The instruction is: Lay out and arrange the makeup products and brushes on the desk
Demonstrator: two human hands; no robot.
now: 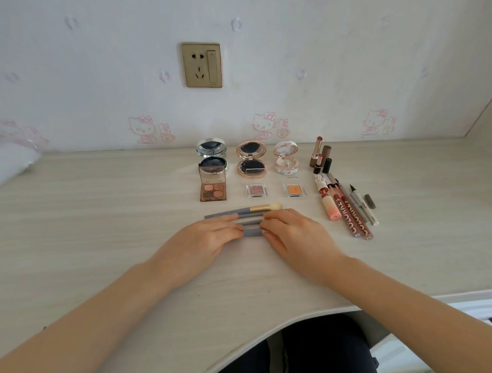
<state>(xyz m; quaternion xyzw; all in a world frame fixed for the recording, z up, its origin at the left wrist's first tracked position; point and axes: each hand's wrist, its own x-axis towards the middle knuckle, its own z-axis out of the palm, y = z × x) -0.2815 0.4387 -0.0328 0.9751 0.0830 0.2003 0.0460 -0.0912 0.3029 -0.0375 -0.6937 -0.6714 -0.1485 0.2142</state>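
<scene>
Gently, with your left hand and right hand both flat and open-fingered on the grey brushes lying on the desk just in front of the eyeshadow palette, nudge their handles parallel, ends level, without letting any roll.

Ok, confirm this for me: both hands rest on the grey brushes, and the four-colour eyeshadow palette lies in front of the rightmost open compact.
Not quite. The head view shows the four-colour eyeshadow palette lying in front of the leftmost open compact, the silver one, not the rightmost. The rest holds: the left hand and right hand both rest on the grey brushes.
</scene>
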